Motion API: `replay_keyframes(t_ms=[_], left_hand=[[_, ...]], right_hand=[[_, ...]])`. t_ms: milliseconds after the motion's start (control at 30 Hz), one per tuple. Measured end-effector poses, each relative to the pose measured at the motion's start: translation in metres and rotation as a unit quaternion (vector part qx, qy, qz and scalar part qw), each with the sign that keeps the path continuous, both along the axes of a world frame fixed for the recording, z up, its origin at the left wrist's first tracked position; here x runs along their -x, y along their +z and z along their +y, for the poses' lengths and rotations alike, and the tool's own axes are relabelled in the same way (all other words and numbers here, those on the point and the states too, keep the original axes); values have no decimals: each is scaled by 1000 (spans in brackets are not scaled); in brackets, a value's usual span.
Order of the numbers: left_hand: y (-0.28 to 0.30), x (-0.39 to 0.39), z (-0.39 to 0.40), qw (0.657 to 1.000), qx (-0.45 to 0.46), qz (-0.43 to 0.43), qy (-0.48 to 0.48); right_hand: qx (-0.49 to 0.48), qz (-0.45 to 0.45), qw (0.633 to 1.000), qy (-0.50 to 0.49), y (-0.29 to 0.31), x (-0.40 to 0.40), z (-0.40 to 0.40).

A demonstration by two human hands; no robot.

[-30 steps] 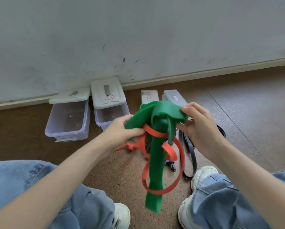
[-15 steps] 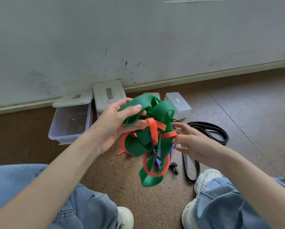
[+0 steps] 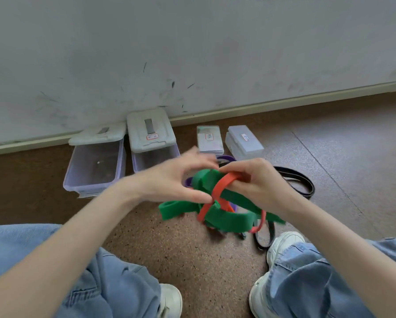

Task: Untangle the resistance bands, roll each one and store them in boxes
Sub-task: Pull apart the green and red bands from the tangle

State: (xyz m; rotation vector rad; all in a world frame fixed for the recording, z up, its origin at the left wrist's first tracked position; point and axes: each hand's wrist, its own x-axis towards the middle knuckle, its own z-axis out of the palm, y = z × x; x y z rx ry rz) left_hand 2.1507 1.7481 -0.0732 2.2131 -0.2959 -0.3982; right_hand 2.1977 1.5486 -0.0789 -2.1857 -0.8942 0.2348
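Seated person picks apart knotted resistance bands before four boxes.
Right hand [image 3: 259,187] hooks the orange band [image 3: 224,185]; left hand [image 3: 169,180] pinches the green band [image 3: 224,218], spreading the knot.

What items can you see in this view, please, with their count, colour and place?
green band: one, green, tangled, held between the hands
orange band: one, orange, looped round the green band and over the right fingers
purple band: one, purple, mostly hidden behind the tangle
black band: one, black, on the floor at right
large boxes: two, clear, lids pushed back, by the wall
small boxes: two, clear, closed, right of those
shoes: two, white, on the floor
left hand: pinching the tangle
right hand: holding the orange band
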Motion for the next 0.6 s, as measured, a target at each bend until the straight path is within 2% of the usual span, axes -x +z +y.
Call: replay_keyframes(t_ms=[100, 167, 233, 333, 400, 500, 600], left_hand=[[-9, -7, -12, 999, 30, -19, 28], [-8, -7, -6, 999, 41, -13, 15], [-1, -5, 8, 996, 80, -3, 38], [11, -2, 29, 970, 182, -16, 159], [12, -5, 39, 932, 231, -40, 278], [10, -11, 47, 853, 277, -53, 439], [9, -11, 52, 765, 351, -67, 535]], right_hand=[[-36, 46, 998, -3, 5, -4, -6], [-30, 39, 999, -12, 9, -11, -16], [39, -30, 998, -32, 9, -19, -27], [165, -119, 977, -54, -2, -23, -35], [231, -127, 961, -79, -8, -22, -33], [277, -138, 947, -89, -12, -20, -33], [326, -144, 929, -104, -16, -18, -37]])
